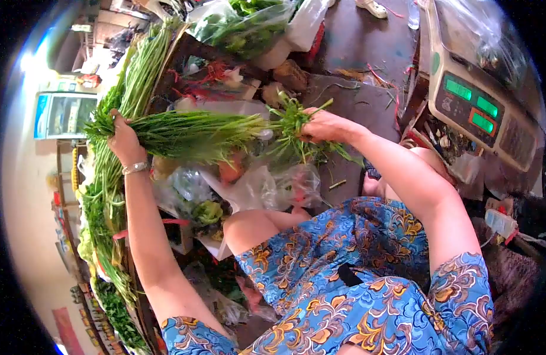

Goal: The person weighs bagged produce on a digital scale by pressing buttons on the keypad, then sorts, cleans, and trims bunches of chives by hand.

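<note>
A long bunch of green stalks [196, 131] stretches sideways in front of me. My left hand [126, 141] is closed round its left end, beside the heap of long greens [144, 74] on the stall. At the bunch's other end, my right hand [325, 126] is closed on a clump of loose greens [292, 121], with leaves and stems sticking out on both sides of the fingers. The right fingertips are partly hidden by the leaves.
A digital scale [471, 103] with lit green displays stands at the upper right. Plastic bags [273, 186] and a leafy head [208, 212] lie below the bunch. Bagged greens [243, 29] are at the top. Stem scraps litter the dark floor [367, 53].
</note>
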A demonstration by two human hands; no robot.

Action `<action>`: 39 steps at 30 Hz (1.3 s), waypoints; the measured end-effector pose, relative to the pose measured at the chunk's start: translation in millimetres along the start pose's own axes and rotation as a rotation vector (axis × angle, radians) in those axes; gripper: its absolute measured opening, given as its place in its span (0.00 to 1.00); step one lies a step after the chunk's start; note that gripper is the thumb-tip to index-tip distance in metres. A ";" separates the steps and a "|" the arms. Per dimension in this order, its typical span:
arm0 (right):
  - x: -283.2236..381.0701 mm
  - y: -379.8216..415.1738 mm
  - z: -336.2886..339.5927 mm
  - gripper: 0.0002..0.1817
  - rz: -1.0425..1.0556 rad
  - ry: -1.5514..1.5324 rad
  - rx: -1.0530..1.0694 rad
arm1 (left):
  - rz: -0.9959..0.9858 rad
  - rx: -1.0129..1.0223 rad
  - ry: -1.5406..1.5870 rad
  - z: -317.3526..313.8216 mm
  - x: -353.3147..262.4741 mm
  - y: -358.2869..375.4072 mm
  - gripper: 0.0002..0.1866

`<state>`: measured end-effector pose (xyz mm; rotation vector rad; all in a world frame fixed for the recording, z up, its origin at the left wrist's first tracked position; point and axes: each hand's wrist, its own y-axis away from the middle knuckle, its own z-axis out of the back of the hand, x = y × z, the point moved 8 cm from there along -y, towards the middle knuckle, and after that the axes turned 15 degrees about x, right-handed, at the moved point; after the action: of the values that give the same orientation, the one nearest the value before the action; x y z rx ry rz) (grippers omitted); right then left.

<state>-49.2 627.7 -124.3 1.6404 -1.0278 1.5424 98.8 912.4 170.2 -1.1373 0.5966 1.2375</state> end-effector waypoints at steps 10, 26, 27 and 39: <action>13.2 58.7 131.4 0.05 -0.001 0.248 -0.888 | 0.112 -0.187 0.114 82.3 35.9 -5.6 0.22; 44.4 -45.8 37.9 0.21 -0.406 1.014 -0.406 | -0.110 0.567 0.491 -15.1 -3.3 41.1 0.05; 46.0 -45.1 34.1 0.19 -0.406 1.109 -0.422 | -0.177 0.824 0.589 -34.3 -25.8 58.0 0.03; 86.3 -53.1 -7.0 0.29 0.306 -0.075 -0.052 | -0.033 0.974 0.830 -106.3 -29.7 106.6 0.24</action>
<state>-6.1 650.0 -35.1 1.5700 -1.3995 1.6407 12.9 795.7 119.8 -0.7445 1.5752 0.2578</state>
